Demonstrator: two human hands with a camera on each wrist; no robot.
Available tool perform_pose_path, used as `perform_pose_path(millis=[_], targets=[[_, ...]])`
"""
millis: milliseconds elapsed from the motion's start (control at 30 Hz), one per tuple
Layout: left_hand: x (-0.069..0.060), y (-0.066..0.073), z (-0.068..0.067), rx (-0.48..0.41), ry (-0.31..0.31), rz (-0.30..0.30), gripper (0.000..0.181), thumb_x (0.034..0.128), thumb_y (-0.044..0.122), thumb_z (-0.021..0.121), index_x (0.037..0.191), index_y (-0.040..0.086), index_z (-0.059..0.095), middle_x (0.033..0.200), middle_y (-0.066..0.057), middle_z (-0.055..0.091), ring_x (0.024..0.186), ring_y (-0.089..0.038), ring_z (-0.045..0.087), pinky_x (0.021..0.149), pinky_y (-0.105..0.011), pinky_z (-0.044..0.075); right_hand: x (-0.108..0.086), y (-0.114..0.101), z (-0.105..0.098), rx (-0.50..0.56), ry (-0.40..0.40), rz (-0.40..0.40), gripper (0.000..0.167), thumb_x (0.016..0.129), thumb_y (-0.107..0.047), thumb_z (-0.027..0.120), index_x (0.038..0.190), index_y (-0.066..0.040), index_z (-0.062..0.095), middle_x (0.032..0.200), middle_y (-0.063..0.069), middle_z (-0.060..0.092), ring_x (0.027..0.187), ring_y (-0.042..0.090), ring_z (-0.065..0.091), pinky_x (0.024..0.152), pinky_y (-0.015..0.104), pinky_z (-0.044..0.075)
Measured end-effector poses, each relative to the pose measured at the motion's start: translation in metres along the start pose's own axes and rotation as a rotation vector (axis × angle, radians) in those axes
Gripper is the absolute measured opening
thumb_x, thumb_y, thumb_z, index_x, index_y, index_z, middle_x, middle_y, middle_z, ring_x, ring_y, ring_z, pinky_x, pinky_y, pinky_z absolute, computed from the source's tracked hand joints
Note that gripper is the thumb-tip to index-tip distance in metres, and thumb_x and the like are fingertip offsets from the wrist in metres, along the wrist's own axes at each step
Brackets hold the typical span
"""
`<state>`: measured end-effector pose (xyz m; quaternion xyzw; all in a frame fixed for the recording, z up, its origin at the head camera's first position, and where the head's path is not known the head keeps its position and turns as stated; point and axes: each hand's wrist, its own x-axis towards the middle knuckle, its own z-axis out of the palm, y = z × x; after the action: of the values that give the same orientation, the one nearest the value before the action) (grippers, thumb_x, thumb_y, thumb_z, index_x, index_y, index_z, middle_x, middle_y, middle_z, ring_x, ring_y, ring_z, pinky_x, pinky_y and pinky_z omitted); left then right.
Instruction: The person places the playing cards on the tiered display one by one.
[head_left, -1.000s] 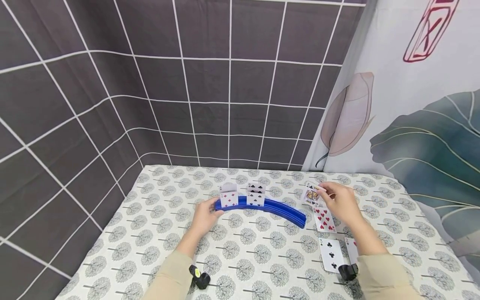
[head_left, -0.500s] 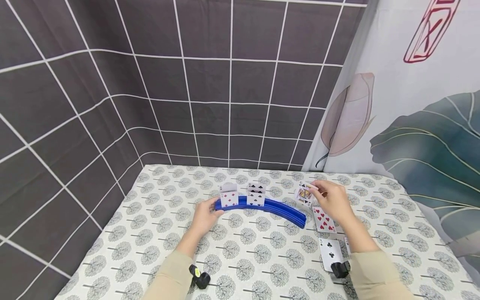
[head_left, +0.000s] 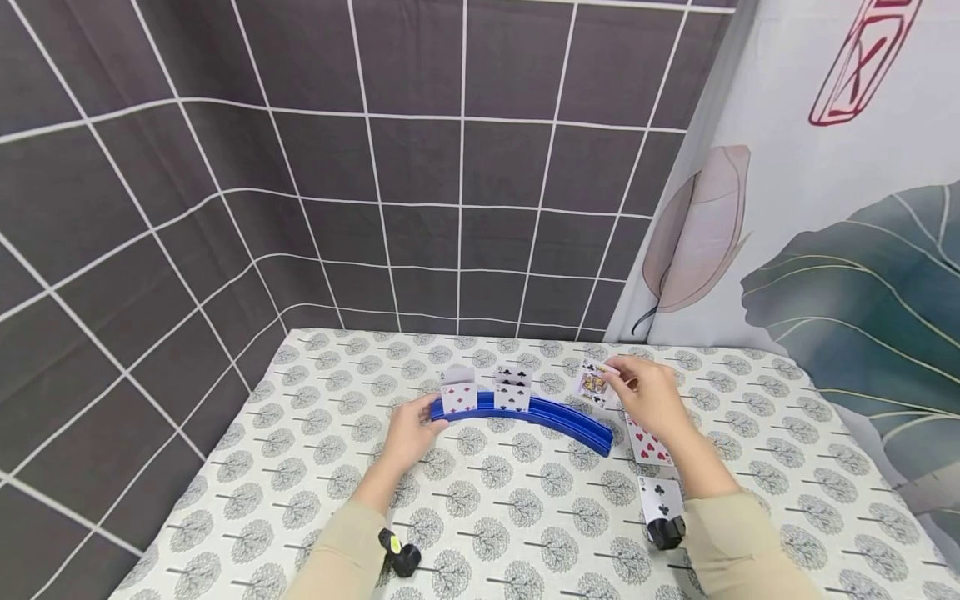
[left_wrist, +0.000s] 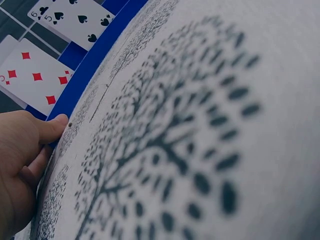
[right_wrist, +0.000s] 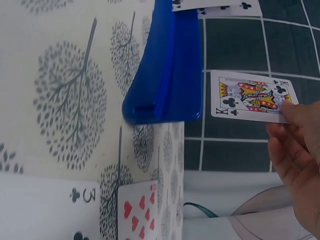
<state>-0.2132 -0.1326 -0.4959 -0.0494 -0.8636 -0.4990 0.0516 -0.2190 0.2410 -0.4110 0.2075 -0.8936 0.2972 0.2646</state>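
A curved blue card holder stands on the table, and my left hand grips its left end, thumb in front. The five of diamonds is upright near that end, with another card behind it whose face I cannot read. Further right in the holder are the five of spades and, behind it, a six of clubs. My right hand pinches the king of clubs by one end, raised above and behind the holder's right end and apart from it.
Face up on the right of the table lie a card of hearts and the three of clubs, partly under my right wrist. The patterned tablecloth runs back to a dark grid curtain and a white floral one.
My right hand has moved left with the king of clubs, from above the hearts card toward the holder's right end. My left hand and the holder have stayed in place.
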Motion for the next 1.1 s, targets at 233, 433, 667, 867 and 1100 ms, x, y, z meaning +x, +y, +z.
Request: perform_pose_path(millis=[233, 433, 667, 867, 1100], targets=[[0.001, 0.000, 0.000, -0.014, -0.011, 0.004, 0.057, 0.0866, 0.001, 0.076, 0.139, -0.004, 0.055, 0.126, -0.027, 0.065, 0.116, -0.039, 0.065, 0.101, -0.044, 0.055, 0.004, -0.009, 0.003, 0.015, -0.009, -0.007, 0.020, 0.085, 0.005, 0.076, 0.104, 0.007, 0.072, 0.082, 0.014, 0.073, 0.064, 0.022, 0.067, 0.059, 0.037, 0.062], [0.001, -0.002, 0.000, -0.007, -0.005, 0.009, 0.056, 0.0865, 0.001, 0.076, 0.139, -0.004, 0.056, 0.128, -0.027, 0.064, 0.117, -0.040, 0.065, 0.101, -0.044, 0.055, 0.007, -0.011, 0.009, 0.027, -0.002, -0.032, 0.019, 0.084, 0.006, 0.077, 0.102, 0.008, 0.072, 0.082, 0.015, 0.073, 0.063, 0.022, 0.067, 0.058, 0.036, 0.063], [0.001, -0.002, 0.000, -0.021, -0.006, -0.012, 0.058, 0.0858, 0.001, 0.077, 0.139, -0.003, 0.056, 0.129, -0.027, 0.064, 0.118, -0.039, 0.064, 0.102, -0.043, 0.055, 0.010, -0.013, 0.017, 0.048, -0.006, -0.052, 0.017, 0.084, 0.005, 0.077, 0.100, 0.007, 0.072, 0.082, 0.014, 0.073, 0.063, 0.022, 0.067, 0.057, 0.032, 0.062], [0.001, 0.000, 0.000, -0.023, -0.009, -0.011, 0.058, 0.0861, 0.002, 0.077, 0.140, -0.003, 0.056, 0.128, -0.026, 0.064, 0.118, -0.038, 0.065, 0.102, -0.043, 0.054, 0.010, -0.016, 0.022, 0.052, -0.017, -0.046, 0.015, 0.085, 0.003, 0.077, 0.099, 0.005, 0.072, 0.081, 0.013, 0.073, 0.063, 0.020, 0.066, 0.057, 0.032, 0.062], [0.000, 0.000, 0.000, -0.008, -0.009, -0.003, 0.057, 0.0856, 0.002, 0.077, 0.138, -0.003, 0.057, 0.127, -0.026, 0.065, 0.117, -0.038, 0.065, 0.102, -0.044, 0.055, 0.010, -0.021, 0.027, 0.056, -0.029, -0.054, 0.011, 0.086, 0.003, 0.077, 0.097, 0.003, 0.073, 0.078, 0.008, 0.071, 0.062, 0.016, 0.064, 0.056, 0.028, 0.060]])
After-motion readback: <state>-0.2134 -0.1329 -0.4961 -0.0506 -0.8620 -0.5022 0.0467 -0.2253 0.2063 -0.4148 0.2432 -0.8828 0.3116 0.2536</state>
